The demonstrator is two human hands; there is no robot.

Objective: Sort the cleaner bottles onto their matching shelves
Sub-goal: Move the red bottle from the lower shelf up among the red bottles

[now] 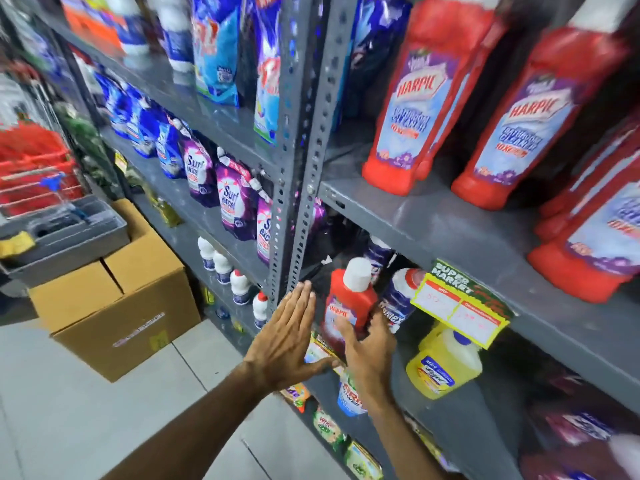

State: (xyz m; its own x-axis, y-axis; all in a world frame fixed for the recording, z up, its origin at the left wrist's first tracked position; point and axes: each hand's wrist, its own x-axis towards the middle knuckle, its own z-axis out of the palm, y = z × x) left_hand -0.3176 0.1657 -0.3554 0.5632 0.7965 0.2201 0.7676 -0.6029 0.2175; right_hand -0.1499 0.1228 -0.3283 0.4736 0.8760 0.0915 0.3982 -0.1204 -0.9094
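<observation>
Here, the small red plastic Harpic bottle with a white cap (349,299) stands in the lower shelf bay, at the front edge of the grey metal shelf (450,223), just right of the perforated grey upright post (304,188). Long axis near upright, cap tilted slightly away and to the right. It sits among unlike goods: a white-and-blue bottle with a red collar (401,296) touching or just beside it on the right, a yellow jug with a blue label (443,365) lower right.

Right hand (367,355): grip clenched on the red bottle from below and in front, fingers wrapped around its lower body, thumb side toward the label. Left hand (287,337): released, flat, fingers together and pointing up, just left of the bottle near the post; apart from the bottle, holding nothing.

Key relation: the matching stock, large red Harpic bottles with white caps (415,98), stands on the shelf directly above, up and to the right of the grip, under the yellow-and-green price tag (460,303) level reversed, that is, the tag hangs from that upper shelf's front edge. The right hand is nearer and already carries the load. Judgement: bottle looks misplaced; next move likely a lift out past the shelf lip, then up. Risk: cap catching the shelf edge or tag.
</observation>
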